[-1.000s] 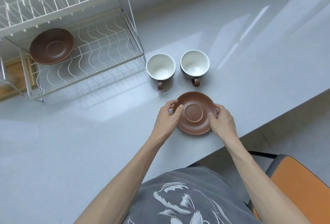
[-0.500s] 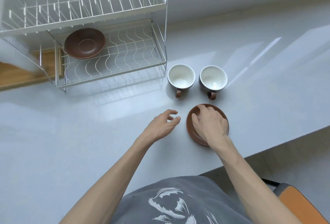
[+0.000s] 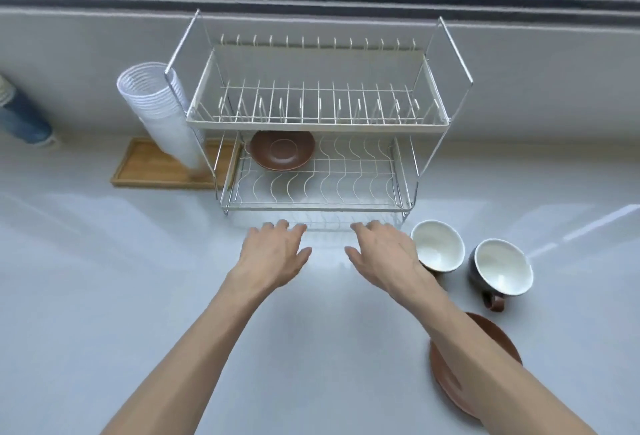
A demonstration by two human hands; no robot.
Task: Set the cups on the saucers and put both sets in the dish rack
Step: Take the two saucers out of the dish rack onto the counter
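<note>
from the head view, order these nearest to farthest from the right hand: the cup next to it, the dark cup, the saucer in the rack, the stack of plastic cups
From the right hand:
1. Cup next to it, just to its right.
2. Dark cup, farther right.
3. Saucer in the rack, lower tier, ahead-left.
4. Stack of plastic cups, far left beside the rack.

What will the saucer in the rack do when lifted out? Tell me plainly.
The saucer looks like glazed ceramic, so probably rigid, fairly heavy for its size and breakable if knocked on the rack wires. Its smooth sheen suggests it may be slippery. It sits under the upper shelf, so it likely has to slide forward before being lifted.
</note>
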